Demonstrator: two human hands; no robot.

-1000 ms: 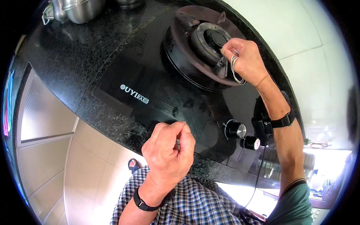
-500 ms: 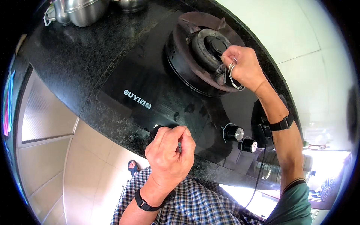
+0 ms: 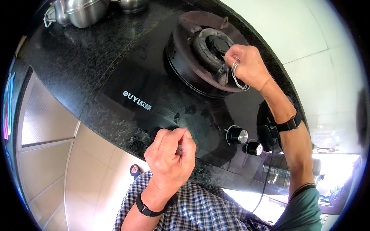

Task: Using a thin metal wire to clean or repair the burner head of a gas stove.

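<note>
My right hand (image 3: 248, 67) is closed, its fingertips pinched over the near right part of the gas burner (image 3: 206, 52). From its fingers hang loops of thin silvery wire (image 3: 236, 77), beside a pan support prong. The burner is a round, brownish, worn ring with a dark cap in its centre. My left hand (image 3: 169, 158) is curled into a fist above the front edge of the black glass hob (image 3: 127, 81). What its fingers hold, if anything, is hidden from this side.
Two control knobs (image 3: 237, 135) stand at the hob's right front, near a black cable (image 3: 266, 181). Steel pots (image 3: 86, 11) sit at the far left of the dark speckled counter (image 3: 65, 50). A pale tiled wall (image 3: 293, 30) rises behind. A cabinet door (image 3: 46, 111) is at left.
Both hands shift slightly left in the picture, as do the hob and burner, so the view itself has moved a little. Both hands keep their closed shape.
</note>
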